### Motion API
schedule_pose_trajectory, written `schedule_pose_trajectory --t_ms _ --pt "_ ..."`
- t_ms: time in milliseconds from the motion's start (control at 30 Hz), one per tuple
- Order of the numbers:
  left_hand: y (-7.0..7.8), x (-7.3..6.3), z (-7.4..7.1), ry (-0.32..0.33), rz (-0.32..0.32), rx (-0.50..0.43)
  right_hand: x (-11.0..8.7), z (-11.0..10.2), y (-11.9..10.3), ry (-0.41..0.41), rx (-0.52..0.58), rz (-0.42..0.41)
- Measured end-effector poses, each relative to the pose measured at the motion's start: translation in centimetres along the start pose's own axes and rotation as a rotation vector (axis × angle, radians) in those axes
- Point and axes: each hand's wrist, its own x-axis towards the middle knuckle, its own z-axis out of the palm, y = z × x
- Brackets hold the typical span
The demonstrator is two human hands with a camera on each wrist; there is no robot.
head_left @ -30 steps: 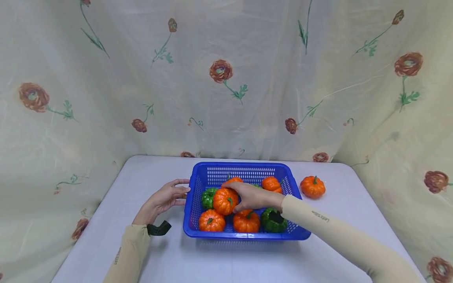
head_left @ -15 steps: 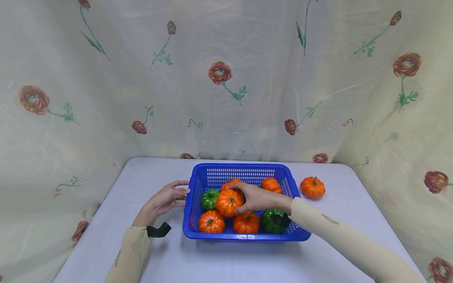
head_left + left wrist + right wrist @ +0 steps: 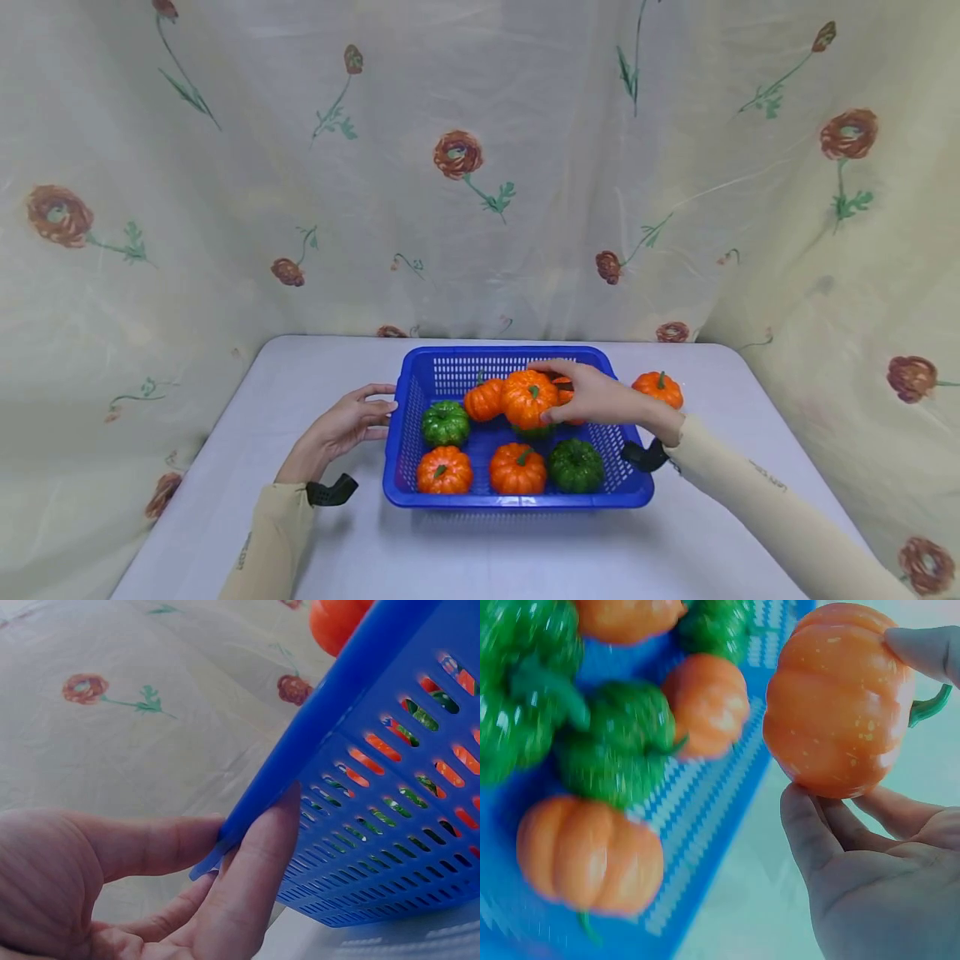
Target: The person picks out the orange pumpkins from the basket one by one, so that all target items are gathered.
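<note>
In the head view, my right hand [image 3: 596, 396] holds a small orange pumpkin [image 3: 527, 400] above the blue plastic basket [image 3: 517, 501]. The right wrist view shows thumb and fingers pinching this pumpkin [image 3: 836, 705], its green stem toward the palm. My left hand [image 3: 348, 425] is at the basket's left side; in the left wrist view its thumb and fingers pinch the rim [image 3: 300, 742]. Inside the basket lie a bright green pumpkin [image 3: 446, 423], a darker green pumpkin [image 3: 576, 465] and several orange ones. The held pumpkin and right hand partly hide others behind them.
An orange pumpkin [image 3: 660, 387] sits on the white-covered table [image 3: 480, 554] just right of the basket, partly behind my right wrist. A flower-printed curtain [image 3: 540, 250] closes off the back and both sides of the table.
My right hand has lifted the orange pumpkin from among the others and carried it to the right across the basket. The left hand stays at the rim.
</note>
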Motion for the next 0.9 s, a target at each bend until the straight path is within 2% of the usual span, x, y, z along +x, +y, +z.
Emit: schedule_pose_trajectory --t_ms 100,233,433,667,900 --pt "0.0 -0.1 0.0 0.0 0.0 -0.003 -1.2 -1.6 0.8 0.039 0.065 0.028" --pt "0.0 -0.1 0.0 -0.003 0.005 0.003 -2.9 -3.7 2.2 0.106 0.078 0.043" --pt "-0.1 0.1 -0.1 -0.008 0.004 0.005 -5.5 -6.4 5.3 0.201 0.006 0.11" --pt "-0.1 0.0 -0.1 -0.002 0.0 0.012 -8.2 -8.1 8.8 0.266 -0.021 0.236" --pt "-0.1 0.1 -0.1 -0.017 -0.003 0.003 -10.1 -9.0 12.5 0.329 0.011 0.271"
